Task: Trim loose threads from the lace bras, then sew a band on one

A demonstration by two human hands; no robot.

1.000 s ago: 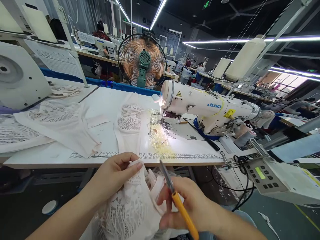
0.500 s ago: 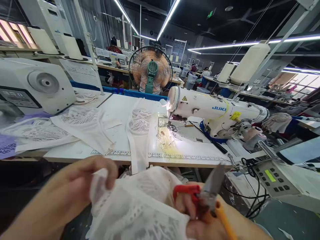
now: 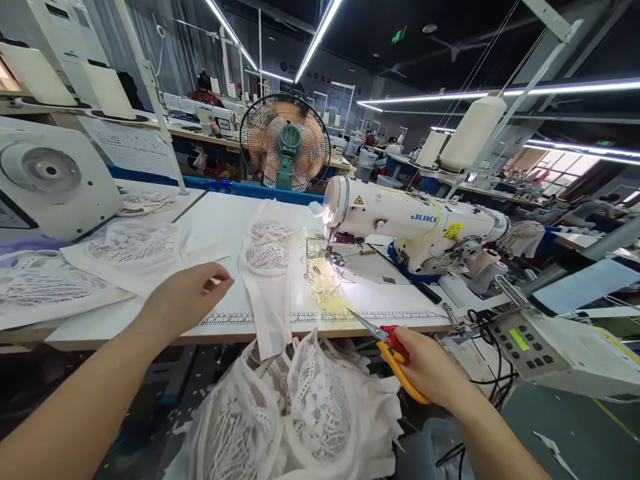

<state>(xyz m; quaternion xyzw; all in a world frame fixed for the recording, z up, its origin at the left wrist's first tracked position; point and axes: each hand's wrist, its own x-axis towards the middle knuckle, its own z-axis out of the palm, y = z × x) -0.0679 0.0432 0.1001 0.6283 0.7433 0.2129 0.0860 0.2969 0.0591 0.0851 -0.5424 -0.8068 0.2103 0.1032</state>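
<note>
Left hand (image 3: 183, 300) has let go of lace (image 3: 300, 413); machine (image 3: 415, 223) reads JUKI.

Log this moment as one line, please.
left hand: empty, over table | right hand: holds snips | lace: on lap

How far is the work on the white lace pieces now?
Looks done: a heap of lace pieces lies below the table edge. In hand: the right hand holds scissors; the left hand hovers empty over the table. Seemingly left: lace pieces on the table and one beside the sewing machine.
</note>
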